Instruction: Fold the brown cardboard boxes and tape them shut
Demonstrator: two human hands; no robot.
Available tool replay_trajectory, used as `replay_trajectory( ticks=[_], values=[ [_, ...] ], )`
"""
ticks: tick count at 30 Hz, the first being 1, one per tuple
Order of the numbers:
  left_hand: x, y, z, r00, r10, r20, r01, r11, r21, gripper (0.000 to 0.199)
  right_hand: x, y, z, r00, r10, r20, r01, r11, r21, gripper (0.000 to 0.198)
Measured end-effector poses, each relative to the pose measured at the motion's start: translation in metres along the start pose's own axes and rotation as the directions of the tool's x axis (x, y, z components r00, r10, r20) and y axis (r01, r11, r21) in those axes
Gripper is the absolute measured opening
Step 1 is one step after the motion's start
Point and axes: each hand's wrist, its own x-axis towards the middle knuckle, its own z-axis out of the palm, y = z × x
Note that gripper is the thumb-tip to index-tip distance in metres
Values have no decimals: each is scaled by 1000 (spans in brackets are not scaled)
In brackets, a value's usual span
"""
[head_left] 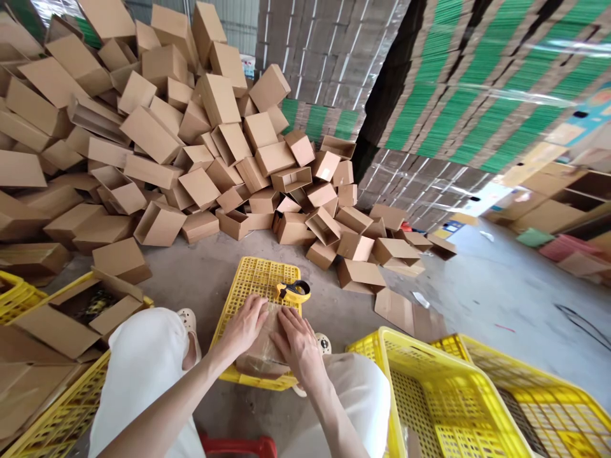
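Forearms, bare [172, 401]; left hand [245, 323] loosely curved, right hand [296, 336] laid flat, both on brown cardboard box [261, 364]; clear glossy tape [273, 312] likely wants even pressure.

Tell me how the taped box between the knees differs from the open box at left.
The taped box looks closed on top, while the open box has its flaps spread, with dark contents showing. The left hand and right hand touch the taped box; neither touches the open box. Both are brown cardboard.
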Motion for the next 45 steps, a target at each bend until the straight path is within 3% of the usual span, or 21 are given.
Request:
replay_trajectory(
  ticks=[3, 6, 17, 25, 30, 36, 45],
  values=[
    [-1, 1, -1, 1000, 4, -2, -4, 1000, -2, 31, 17, -2, -1, 1000, 28, -14, -28, 999, 18, 45],
    [-2, 2, -2, 1000, -3, -8, 3, 1000, -4, 31, 21, -1, 2, 1000, 10, 19, -10, 1000, 29, 53],
    [-2, 2, -4, 999, -28, 18, 29, 999, -41, 31, 4, -7, 4, 993, -38, 115, 43, 998, -42, 74],
    [-1, 4, -4, 999, -47, 11, 47, 999, -21, 31, -11, -6, 2, 991, -55, 120, 51, 998, 36, 80],
    [0, 4, -3, 999, -37, 32, 38, 999, -21, 32, -3, -4, 7, 996, -16, 89, 8, 996, 91, 76],
    [1, 4, -5, 999, -23, 25, 24, 999, -37, 32, 22, -4, 14, 998, 67, 8, -67, 997, 38, 56],
    [-1, 5, -6, 999, -31, 16, 31, 999, -30, 30, -4, -8, 7, 993, -105, 51, 107, 994, -25, 64]
  ],
)
